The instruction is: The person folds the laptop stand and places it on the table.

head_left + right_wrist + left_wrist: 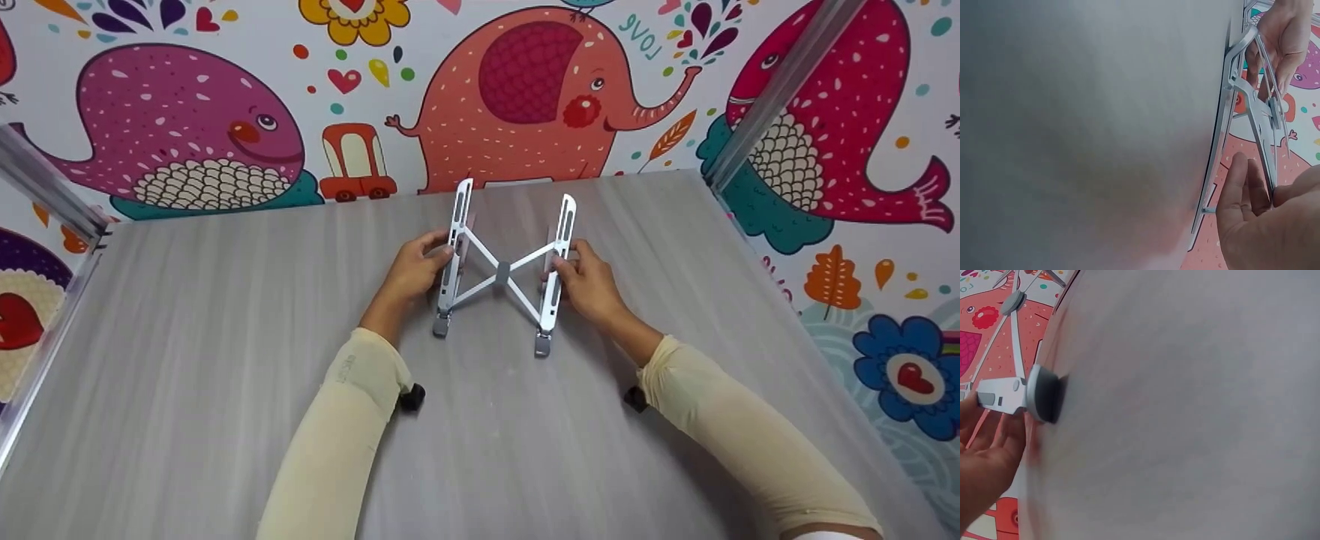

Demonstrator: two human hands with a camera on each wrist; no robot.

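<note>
While spread wide near the far edge of the desk (225,337), closer to the far-right corner than to the far-left, seen held from both sides as a folding stand (502,272). Pinched at the left rail (449,279) by thumb and fingers of the left grip (416,268), and likewise at the right rail (553,289) by the right grip (590,283); narrow in both cases, closed down to the thickness of the rail.

Best handled, in all likelihood, with equal pressure from both sides, so as to match the rails and spare the crossed braces (480,246) any twist. Worth keeping fingertips clear of the hub (1013,304), a likely spot for a nip, and checking the front feet (542,345) for level contact before easing either grip.

Finished in pale silver-white, with long slots along both rails, rounded far ends and darker grey feet toward the near edge. Joined mid-span at the grey hub into an X. Footed, in the left wrist view, by a rounded, dark-soled end close to the desk; impossible to tell whether touching.
</note>
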